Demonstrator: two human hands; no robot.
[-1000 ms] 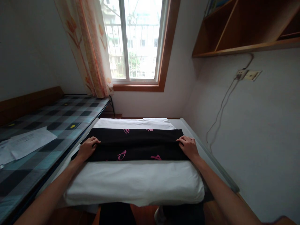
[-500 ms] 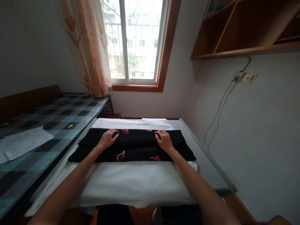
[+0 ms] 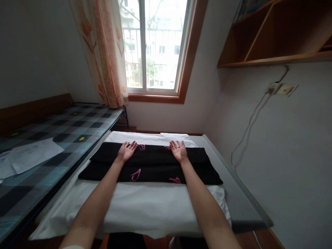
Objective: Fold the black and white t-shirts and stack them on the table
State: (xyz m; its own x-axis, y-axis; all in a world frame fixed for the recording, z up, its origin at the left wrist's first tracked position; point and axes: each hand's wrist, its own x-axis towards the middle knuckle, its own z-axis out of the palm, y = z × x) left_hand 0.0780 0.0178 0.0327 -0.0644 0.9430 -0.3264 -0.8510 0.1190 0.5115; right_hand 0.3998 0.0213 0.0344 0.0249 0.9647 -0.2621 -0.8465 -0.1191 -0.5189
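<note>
Pink characters marked the black cloth (image 3: 153, 162): one near its far edge read as a B (image 3: 141, 147), while another beside the right hand (image 3: 178, 150) was partly covered. Two more near the close edge were loose, looping strokes, too stylised to read with certainty. The papers (image 3: 36, 154) bore lines of print too small to make out, and the left edge of the view cut them off. The shelf (image 3: 272, 57) ran out of view at the upper right, and glare washed out much of the window (image 3: 166, 69).

Both hands were released, palms up and fingers spread, the left hand (image 3: 126, 150) over the cloth's left part and the right over its right; whether their backs touched it could not be told. The forearms hid strips of cloth below.

The black cloth lay crosswise, a long flat band with a ridge along it, on the white cloth (image 3: 153, 204). That was smooth, lightly wrinkled fabric spread over a grey table (image 3: 249, 207). To the left was a checked mattress (image 3: 101, 116); beyond it hung a thin, flower-printed curtain (image 3: 111, 69).
</note>
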